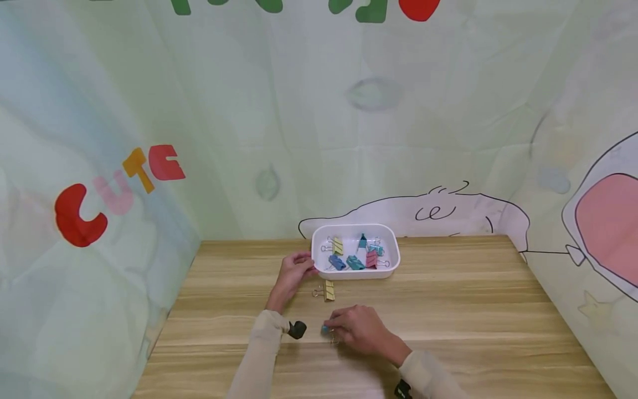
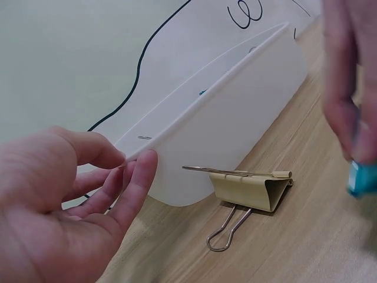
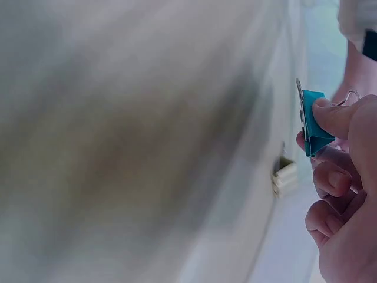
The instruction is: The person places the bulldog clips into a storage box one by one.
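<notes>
My left hand [image 1: 293, 272] grips the left end of a white plastic box [image 2: 235, 103], with thumb and fingers at its rim. Inside the box lie several binder clips, among them a yellow one [image 1: 337, 246], a blue one [image 1: 336, 262] and a pink one [image 1: 371, 259]. Between thumb and fingers, my right hand [image 1: 363, 330] pinches a teal binder clip [image 3: 316, 121] over the table, in front of the box. A yellow binder clip [image 2: 244, 191] rests on the table just before the box, near the left hand, touched by neither hand.
The wooden table [image 1: 468, 310] carries the box near its back edge. Behind and on both sides hangs a printed cloth [image 1: 299, 127] with letters and drawings. A dark wrist strap piece [image 1: 297, 330] sits at the left cuff.
</notes>
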{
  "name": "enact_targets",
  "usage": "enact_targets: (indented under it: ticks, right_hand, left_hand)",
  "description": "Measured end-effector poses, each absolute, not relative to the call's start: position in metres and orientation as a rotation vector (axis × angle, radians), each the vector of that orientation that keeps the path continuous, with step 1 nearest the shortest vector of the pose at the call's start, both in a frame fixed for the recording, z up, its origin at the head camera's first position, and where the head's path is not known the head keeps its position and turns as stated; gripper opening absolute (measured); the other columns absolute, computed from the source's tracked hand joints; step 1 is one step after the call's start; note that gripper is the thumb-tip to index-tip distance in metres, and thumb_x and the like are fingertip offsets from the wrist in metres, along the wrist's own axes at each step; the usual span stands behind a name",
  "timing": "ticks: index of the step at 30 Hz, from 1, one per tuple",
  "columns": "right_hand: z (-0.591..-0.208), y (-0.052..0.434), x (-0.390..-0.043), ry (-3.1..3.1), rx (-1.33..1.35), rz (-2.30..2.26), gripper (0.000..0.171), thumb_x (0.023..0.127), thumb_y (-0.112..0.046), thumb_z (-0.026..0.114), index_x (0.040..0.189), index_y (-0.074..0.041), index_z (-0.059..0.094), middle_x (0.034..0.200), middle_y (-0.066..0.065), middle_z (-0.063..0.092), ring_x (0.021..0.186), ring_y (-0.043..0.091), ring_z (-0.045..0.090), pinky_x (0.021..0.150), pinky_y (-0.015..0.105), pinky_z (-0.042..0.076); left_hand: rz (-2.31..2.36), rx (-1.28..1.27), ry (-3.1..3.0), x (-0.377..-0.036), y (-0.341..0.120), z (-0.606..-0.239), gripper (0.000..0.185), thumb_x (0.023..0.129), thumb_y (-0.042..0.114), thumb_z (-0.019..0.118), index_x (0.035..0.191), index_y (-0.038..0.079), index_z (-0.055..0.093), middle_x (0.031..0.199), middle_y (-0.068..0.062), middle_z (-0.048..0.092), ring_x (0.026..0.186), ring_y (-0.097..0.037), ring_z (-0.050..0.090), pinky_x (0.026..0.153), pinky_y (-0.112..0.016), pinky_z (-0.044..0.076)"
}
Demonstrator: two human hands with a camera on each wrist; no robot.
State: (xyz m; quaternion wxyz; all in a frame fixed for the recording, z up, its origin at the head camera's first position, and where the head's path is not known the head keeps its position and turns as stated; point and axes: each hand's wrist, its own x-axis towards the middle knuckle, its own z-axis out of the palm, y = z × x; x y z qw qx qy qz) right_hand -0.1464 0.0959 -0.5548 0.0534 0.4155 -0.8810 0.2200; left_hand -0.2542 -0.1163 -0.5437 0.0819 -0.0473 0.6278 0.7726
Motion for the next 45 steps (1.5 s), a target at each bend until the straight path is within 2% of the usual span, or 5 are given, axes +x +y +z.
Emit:
enact_targets:
  ticks: [11, 20, 26, 34, 45]
  right_hand:
    - [-0.519, 0.109, -0.186, -2.659, 1.166, 0.756, 0.017, 0.094, -0.013, 0.077, 0.111, -0.012, 0.083, 0.104, -0.002, 0.078, 0.079, 0.006, 0.065, 0.066, 0.021, 0.058]
    - [-0.481, 0.115, -0.224, -2.609, 0.996, 0.642, 0.017, 0.091, -0.014, 0.08, 0.107, -0.014, 0.084, 0.104, 0.005, 0.079, 0.082, 0.022, 0.074, 0.065, 0.038, 0.062]
    - [-0.465, 0.117, -0.245, -2.678, 0.919, 0.625, 0.02, 0.094, -0.014, 0.077, 0.113, -0.014, 0.082, 0.111, 0.007, 0.078, 0.091, 0.027, 0.075, 0.07, 0.043, 0.064]
    - [-0.452, 0.114, -0.268, -2.762, 0.864, 0.612, 0.022, 0.097, -0.016, 0.075, 0.118, -0.013, 0.08, 0.115, 0.008, 0.077, 0.095, 0.026, 0.074, 0.078, 0.04, 0.064]
    - [-0.446, 0.115, -0.286, -2.812, 0.678, 0.673, 0.025, 0.101, -0.026, 0.07, 0.123, -0.017, 0.078, 0.118, 0.005, 0.076, 0.088, 0.018, 0.068, 0.057, 0.029, 0.054]
  left_hand:
    - [2.31, -0.13, 1.87, -0.254, -0.117, -0.543, 0.04, 0.099, -0.011, 0.056, 0.136, -0.022, 0.047, 0.126, -0.039, 0.053, 0.087, -0.023, 0.07, 0.08, -0.027, 0.065]
    - [2.304, -0.082, 1.869, -0.253, -0.119, -0.547, 0.037, 0.099, -0.012, 0.055, 0.134, -0.022, 0.048, 0.125, -0.041, 0.053, 0.087, -0.025, 0.071, 0.087, -0.034, 0.065]
    - [2.325, -0.091, 1.853, -0.254, -0.119, -0.546, 0.036, 0.099, -0.013, 0.054, 0.133, -0.023, 0.048, 0.124, -0.041, 0.053, 0.085, -0.023, 0.071, 0.083, -0.031, 0.066]
    - [2.33, -0.089, 1.862, -0.253, -0.12, -0.544, 0.037, 0.098, -0.013, 0.056, 0.132, -0.024, 0.048, 0.12, -0.038, 0.055, 0.085, -0.025, 0.07, 0.084, -0.034, 0.066]
    - [2.297, -0.086, 1.885, -0.252, -0.121, -0.544, 0.036, 0.099, -0.01, 0.058, 0.132, -0.021, 0.05, 0.124, -0.039, 0.055, 0.093, -0.032, 0.07, 0.085, -0.033, 0.065]
